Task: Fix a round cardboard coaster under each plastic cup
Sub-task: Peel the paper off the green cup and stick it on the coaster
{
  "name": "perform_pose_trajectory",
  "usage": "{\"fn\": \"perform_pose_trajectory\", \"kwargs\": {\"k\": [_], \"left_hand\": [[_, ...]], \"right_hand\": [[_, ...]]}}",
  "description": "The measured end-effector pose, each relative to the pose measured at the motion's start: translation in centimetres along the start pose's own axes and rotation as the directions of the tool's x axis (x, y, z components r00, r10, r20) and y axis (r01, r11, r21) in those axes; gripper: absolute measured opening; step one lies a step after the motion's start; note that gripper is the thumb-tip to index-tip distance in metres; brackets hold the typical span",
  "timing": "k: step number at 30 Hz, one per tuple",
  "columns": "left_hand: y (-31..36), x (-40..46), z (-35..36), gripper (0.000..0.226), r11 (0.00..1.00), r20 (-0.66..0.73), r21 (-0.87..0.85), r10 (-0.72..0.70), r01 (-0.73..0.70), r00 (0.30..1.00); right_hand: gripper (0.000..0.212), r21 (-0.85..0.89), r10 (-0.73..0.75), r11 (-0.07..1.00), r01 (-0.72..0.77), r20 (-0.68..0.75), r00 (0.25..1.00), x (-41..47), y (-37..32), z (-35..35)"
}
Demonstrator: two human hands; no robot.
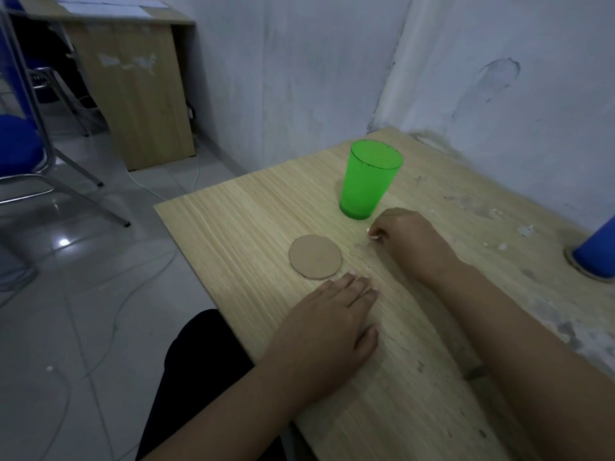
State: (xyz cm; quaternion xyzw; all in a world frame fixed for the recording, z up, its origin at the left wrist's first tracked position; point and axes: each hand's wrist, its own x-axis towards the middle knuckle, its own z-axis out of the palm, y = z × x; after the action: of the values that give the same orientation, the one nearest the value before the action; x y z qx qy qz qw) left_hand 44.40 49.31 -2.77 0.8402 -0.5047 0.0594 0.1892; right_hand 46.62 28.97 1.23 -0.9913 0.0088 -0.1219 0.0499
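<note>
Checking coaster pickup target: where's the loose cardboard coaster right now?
In the head view the cardboard coaster lies flat on the table, near its left edge, in front of the green cup and just beyond the left hand fingertips.

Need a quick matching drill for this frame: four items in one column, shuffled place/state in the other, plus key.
Things:
1. green cup
2. blue cup
3. loose coaster
4. left hand

Places or states:
A. at the right edge, already on a cardboard disc
B. flat on the table, fingertips near the disc's edge
C. upright, straight on the table, no disc under it
D. lying flat between the green cup and the left hand

Pairs: 1-C, 2-A, 3-D, 4-B
</note>
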Motion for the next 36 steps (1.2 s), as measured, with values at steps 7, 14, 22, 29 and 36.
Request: {"fn": "perform_pose_trajectory", "kwargs": {"k": [7, 14, 22, 29, 36], "left_hand": [[0.0, 0.0, 0.0, 0.050, 1.000, 0.001, 0.014, -0.004, 0.004, 1.000], [0.1, 0.0, -0.1, 0.051, 1.000, 0.004, 0.031, -0.004, 0.004, 1.000], [0.2, 0.1, -0.5, 0.059, 0.998, 0.044, -0.060, -0.005, 0.008, 0.999], [0.1, 0.0, -0.5, 0.061, 0.997, 0.051, -0.071, -0.005, 0.009, 0.999], [0.0, 0.0, -0.3, 0.059, 0.998, 0.045, -0.067, -0.003, 0.006, 0.999]], "right_hand": [[0.011, 0.092, -0.072, 0.993, 0.075, -0.040, 0.997, -3.5, -1.7, -0.3], [0.020, 0.225, -0.069, 0.970, 0.089, -0.095, 0.993, -4.2, -2.7, -0.4], [0.017, 0.202, -0.012, 0.978, 0.051, -0.189, 0.982, -0.1, -1.9, 1.2], [0.014, 0.155, 0.102, 0.985, -0.073, -0.186, 0.977, 0.5, -0.5, 1.6], [0.014, 0.205, 0.013, 0.979, 0.016, -0.139, 0.990, -3.0, -1.3, -0.1]]}}
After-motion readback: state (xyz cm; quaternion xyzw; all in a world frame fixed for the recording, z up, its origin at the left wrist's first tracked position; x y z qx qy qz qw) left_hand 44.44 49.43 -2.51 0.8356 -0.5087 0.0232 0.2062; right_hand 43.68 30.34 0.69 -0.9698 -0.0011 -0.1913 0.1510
